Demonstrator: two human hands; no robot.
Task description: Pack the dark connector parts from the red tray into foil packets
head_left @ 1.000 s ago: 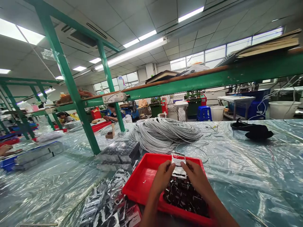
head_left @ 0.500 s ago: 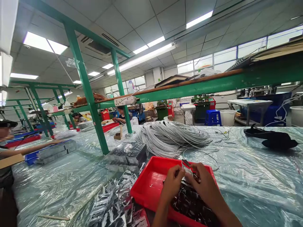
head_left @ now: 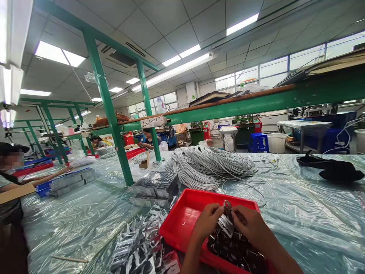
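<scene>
Over a red plastic tray [head_left: 177,219] my left hand [head_left: 208,220] and my right hand [head_left: 248,220] meet, thumbs and fingers closed on a small dark part with a loop-like top [head_left: 227,205]. A shiny white-and-clear packet [head_left: 226,225] hangs just below it, between the hands; whether it is joined to the part I cannot tell. Many dark glossy small pieces [head_left: 232,249] fill the right side of the tray, beneath my right hand. Left of the tray lies a heap of silvery clear packets [head_left: 137,243].
Stacked dark boxes [head_left: 156,184] and a large grey cable coil [head_left: 208,165] stand behind the tray. A green post [head_left: 118,148] rises at left. A black cloth-like item [head_left: 330,167] lies at right. A co-worker [head_left: 13,190] reaches over grey packs at far left.
The small part has been turned: its packet, earlier up between my fingertips, now hangs below them. My right hand has shifted slightly right and down. The co-worker's arm has moved a little.
</scene>
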